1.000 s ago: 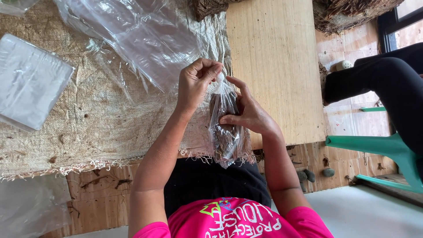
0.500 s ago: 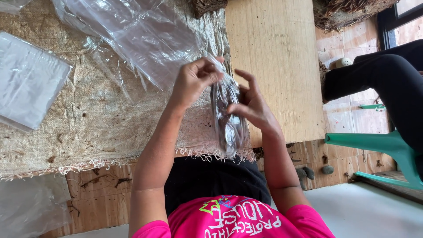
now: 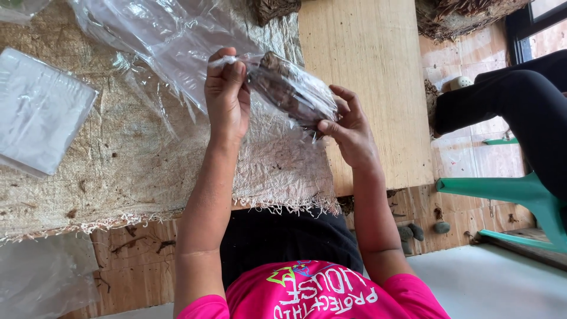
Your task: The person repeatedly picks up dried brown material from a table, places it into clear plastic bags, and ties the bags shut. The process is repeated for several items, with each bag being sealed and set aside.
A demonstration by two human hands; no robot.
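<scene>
Tilted sideways now, one filled bag [image 3: 289, 88] between two hands [image 3: 227, 97] [image 3: 351, 127].

Pink short-sleeve tee [image 3: 319, 298] w/ white & multicolour print on chest, black bottoms [image 3: 283, 242], arms bare.

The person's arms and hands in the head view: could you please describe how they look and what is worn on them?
Both forearms are bare. The left hand and right hand wear no gloves, and no rings, watch or bracelet show. Short bright pink sleeves of a T-shirt with light printed lettering cover only the upper arms.
</scene>
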